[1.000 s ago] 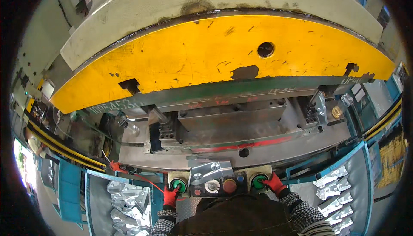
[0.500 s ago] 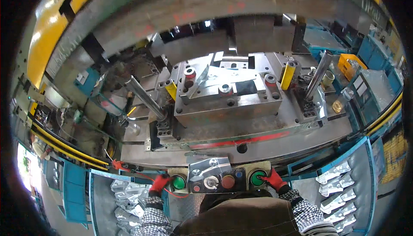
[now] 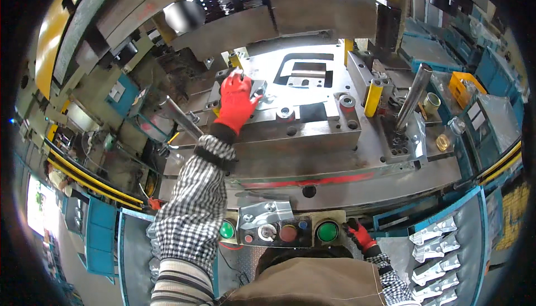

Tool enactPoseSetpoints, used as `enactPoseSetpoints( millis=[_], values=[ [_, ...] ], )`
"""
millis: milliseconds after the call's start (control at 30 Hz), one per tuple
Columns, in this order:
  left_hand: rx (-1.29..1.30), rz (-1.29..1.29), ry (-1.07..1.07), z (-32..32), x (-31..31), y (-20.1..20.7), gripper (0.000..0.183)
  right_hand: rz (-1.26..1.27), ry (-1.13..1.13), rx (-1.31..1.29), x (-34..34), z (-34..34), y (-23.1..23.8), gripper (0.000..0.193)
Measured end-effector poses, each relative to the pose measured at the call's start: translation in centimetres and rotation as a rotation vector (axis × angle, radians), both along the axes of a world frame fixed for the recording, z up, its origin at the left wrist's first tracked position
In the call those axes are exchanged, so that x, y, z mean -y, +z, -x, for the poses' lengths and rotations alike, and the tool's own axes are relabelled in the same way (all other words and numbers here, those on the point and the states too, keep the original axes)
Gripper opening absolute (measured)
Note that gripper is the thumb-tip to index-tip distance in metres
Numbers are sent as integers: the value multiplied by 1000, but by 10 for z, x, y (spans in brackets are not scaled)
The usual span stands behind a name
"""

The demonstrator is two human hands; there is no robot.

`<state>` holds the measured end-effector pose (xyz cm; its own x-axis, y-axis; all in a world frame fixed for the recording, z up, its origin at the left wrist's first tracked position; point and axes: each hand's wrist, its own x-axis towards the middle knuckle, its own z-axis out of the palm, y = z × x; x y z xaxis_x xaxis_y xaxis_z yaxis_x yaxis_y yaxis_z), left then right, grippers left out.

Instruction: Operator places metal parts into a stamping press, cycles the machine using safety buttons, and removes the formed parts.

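My left hand (image 3: 237, 100), in a red glove, reaches into the press over the left part of the lower die (image 3: 290, 144). Its fingers are closed around the left end of a shiny stamped metal part (image 3: 270, 100); the glove hides much of the grip. Beside the right green button (image 3: 327, 232) on the control box is my right hand (image 3: 362, 235), gloved in red with dark fingertips. It is off the button, holds nothing, and its fingers are loosely apart. Another bent metal part (image 3: 264, 213) lies on top of the control box, near the left green button (image 3: 226, 229).
Above the die hangs the press's upper block (image 3: 324, 18). Steel guide posts (image 3: 414, 97) and yellow posts (image 3: 373, 98) rise around the die. Blue-framed bins flank me; the right one holds several stamped parts (image 3: 434, 250). A yellow crate (image 3: 466, 88) stands far right.
My left hand has left the left green button and reached forward onto the part in the die. My right hand has come off the right button. The upper block appears higher.
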<state>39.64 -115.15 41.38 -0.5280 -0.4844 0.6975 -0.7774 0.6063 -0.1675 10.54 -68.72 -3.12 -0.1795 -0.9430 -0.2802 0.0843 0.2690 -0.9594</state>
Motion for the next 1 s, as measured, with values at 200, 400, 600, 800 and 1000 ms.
enactPoseSetpoints(
  millis=[200, 400, 600, 800, 1000],
  values=[
    [112, -73, 317, 56, 31, -37, 47, -77, -441, 83, -64, 117, -39, 53],
    [-144, -49, 204, 56, 55, -36, 47, 313, -709, -106, -22, 230, 93, 63],
    [-564, -255, -273, 2, -36, 5, 45, 130, -685, -951, 90, 310, 190, 86],
    [-693, -357, -228, -126, -157, 0, 50, -171, -327, -910, 171, 430, 117, 71],
    [-573, -592, 51, -240, -259, -165, 46, -414, -218, -1328, 202, 543, 112, 75]
  ],
)
